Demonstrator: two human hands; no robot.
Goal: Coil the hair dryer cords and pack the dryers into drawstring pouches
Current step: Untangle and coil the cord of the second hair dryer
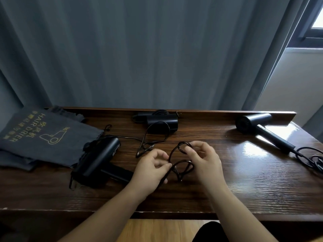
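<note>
Three black hair dryers lie on a dark wooden table (227, 186). The nearest dryer (101, 159) lies at the left, and its black cord (181, 165) runs to the middle in loose loops. My left hand (152, 168) pinches the cord at a loop's left side. My right hand (202, 159) pinches the upper loop. A second dryer (161, 121) lies at the back centre with a cord loop (153, 137) in front of it. The third dryer (262, 130) lies at the back right, its cord (311, 159) bunched near the right edge. Grey drawstring pouches (40, 137) are stacked at the left.
A raised wooden ledge (209, 113) runs along the table's back, with grey curtains (139, 49) behind it. A window (314, 23) is at the upper right. The table's front edge (157, 213) is near my forearms, with wooden floor (157, 229) below.
</note>
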